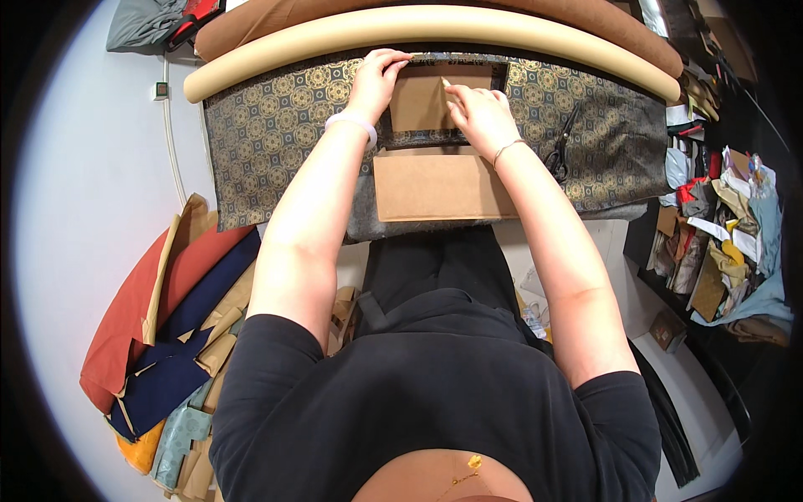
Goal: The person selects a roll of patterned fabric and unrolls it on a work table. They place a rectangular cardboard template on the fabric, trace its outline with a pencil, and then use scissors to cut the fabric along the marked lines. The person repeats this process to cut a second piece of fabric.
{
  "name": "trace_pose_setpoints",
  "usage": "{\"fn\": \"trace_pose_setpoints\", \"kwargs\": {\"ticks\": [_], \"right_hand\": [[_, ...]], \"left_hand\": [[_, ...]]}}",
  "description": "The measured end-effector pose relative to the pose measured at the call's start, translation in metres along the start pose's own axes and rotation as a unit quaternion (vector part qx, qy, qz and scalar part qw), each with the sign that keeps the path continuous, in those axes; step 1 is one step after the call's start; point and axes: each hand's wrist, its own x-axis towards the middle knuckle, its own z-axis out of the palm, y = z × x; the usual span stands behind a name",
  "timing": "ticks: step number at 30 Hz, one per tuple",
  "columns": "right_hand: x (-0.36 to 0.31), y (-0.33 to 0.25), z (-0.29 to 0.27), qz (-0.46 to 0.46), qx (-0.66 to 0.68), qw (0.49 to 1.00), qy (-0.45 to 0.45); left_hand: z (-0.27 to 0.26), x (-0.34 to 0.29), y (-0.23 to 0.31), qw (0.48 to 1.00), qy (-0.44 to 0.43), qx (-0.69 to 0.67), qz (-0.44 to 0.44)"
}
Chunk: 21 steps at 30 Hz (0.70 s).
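Left hand (378, 79) laid flat, fingers spread and curled over the upper left corner of a small brown cardboard panel (421, 102), pressing it and not really clenched around it. Right hand (481, 117) placed on the right edge of the same panel, fingers bent, pinching a thin whitish tool (447, 85) against the cardboard; exact grip on the tool hard to tell. White bracelet (353, 124) on the left wrist, thin bangle (506, 149) on the right wrist.

Small cardboard panel located near the far edge of the table, on top of a dark fabric sheet with round golden patterns (276, 134), inside a darker rectangular opening of this sheet. Larger flat brown cardboard rectangle (439, 186) lying just below, closer to the near edge of the table and partly covered by the right forearm. Black scissors (560, 155) resting on the patterned fabric, to the right of the right wrist, apart from both hands.

Long beige roll of material (435, 29) stretched along the far edge of the table, with a brown roll (268, 17) behind it. Pile of red, navy and tan fabric pieces (171, 326) on the floor at the left. Heap of mixed coloured scraps (723, 234) at the right side.
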Motion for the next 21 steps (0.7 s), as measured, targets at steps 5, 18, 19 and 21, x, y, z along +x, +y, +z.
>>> {"fn": "trace_pose_setpoints", "kwargs": {"ticks": [5, 18, 19, 21], "right_hand": [[0.0003, -0.0003, 0.0011, -0.006, 0.010, 1.000, 0.022], [0.0004, -0.0025, -0.0021, -0.009, 0.000, 1.000, 0.003], [0.0007, -0.0022, -0.0023, -0.010, 0.004, 1.000, 0.012], [0.0007, -0.0019, -0.0018, -0.011, 0.011, 0.999, 0.030]], "left_hand": [[-0.0008, -0.0015, 0.0019, 1.000, 0.006, -0.011, -0.003], [-0.0007, -0.0010, 0.0022, 1.000, 0.014, -0.006, 0.007], [-0.0004, -0.0009, 0.0013, 1.000, 0.013, -0.006, 0.005], [-0.0002, -0.0011, 0.0000, 1.000, 0.010, -0.006, 0.000]]}}
